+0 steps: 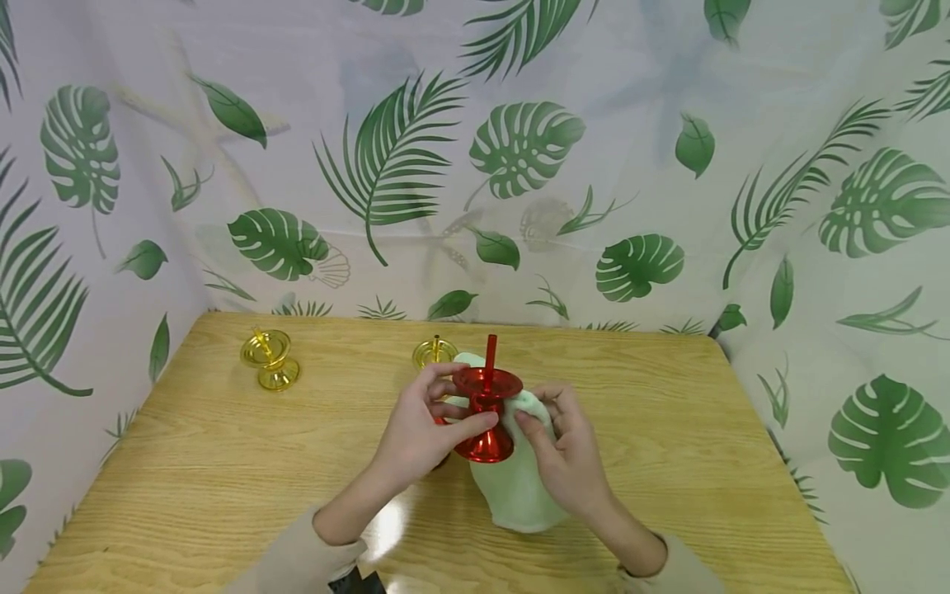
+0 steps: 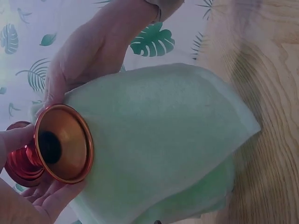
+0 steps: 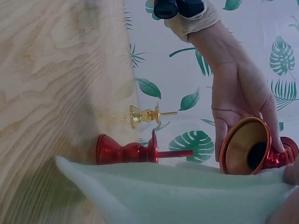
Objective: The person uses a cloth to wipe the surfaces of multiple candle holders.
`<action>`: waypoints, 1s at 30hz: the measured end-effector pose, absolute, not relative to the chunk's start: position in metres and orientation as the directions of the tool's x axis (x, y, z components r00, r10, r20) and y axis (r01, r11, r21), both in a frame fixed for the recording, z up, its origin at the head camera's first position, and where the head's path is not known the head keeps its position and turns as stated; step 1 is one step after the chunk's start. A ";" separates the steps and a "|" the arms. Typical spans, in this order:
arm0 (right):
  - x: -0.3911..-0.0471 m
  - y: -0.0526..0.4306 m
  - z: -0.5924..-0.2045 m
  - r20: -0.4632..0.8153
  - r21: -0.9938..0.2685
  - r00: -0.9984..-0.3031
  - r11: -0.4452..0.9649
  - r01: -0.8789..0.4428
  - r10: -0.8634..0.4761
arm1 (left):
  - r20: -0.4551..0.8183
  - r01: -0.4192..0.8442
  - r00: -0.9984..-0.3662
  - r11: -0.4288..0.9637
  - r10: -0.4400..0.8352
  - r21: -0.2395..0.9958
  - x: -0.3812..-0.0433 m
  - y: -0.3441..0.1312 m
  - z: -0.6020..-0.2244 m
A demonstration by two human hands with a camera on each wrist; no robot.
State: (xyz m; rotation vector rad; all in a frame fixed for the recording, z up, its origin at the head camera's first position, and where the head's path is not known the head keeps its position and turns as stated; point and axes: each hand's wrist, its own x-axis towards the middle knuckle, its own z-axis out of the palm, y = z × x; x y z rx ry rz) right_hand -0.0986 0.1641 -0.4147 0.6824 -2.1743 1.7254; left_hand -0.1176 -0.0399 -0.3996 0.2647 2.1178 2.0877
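Observation:
My left hand (image 1: 416, 433) grips a shiny red metal candle holder (image 1: 488, 445) around its narrow stem, keeping it upright above the table. A thin red spike rises from its dish. In the left wrist view the hollow underside of its base (image 2: 70, 140) faces the camera. My right hand (image 1: 571, 450) pinches a pale green cloth (image 1: 519, 495) just right of the holder; the cloth hangs down behind and below it, touching its side. A second red candle holder (image 3: 126, 151) stands on the table, mostly hidden behind my left hand in the head view.
On the wooden table (image 1: 334, 355), one gold candle holder (image 1: 278, 375) stands at the far left. Another gold candle holder (image 1: 434, 353) is behind my hands, partly covered. A leaf-patterned backdrop (image 1: 668, 190) encloses the table at the back and both sides.

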 end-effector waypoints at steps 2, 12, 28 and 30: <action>-0.098 0.165 -0.415 0.514 -0.821 -0.836 0.172 -0.544 -0.191 | 0.019 0.023 -0.974 0.016 0.224 1.000 -0.118 -0.040 -0.400; -0.089 0.181 -0.400 0.604 -0.770 -0.756 0.061 -0.635 -0.251 | 0.051 0.057 -0.989 0.035 0.140 0.998 -0.121 -0.045 -0.397; -0.080 0.183 -0.395 0.613 -0.768 -0.758 0.059 -0.638 -0.222 | 0.105 0.101 -0.986 -0.035 0.133 0.994 -0.114 -0.039 -0.398; -0.080 0.178 -0.396 0.599 -0.775 -0.773 0.092 -0.625 -0.210 | 0.109 0.106 -0.986 -0.031 0.128 0.994 -0.114 -0.038 -0.398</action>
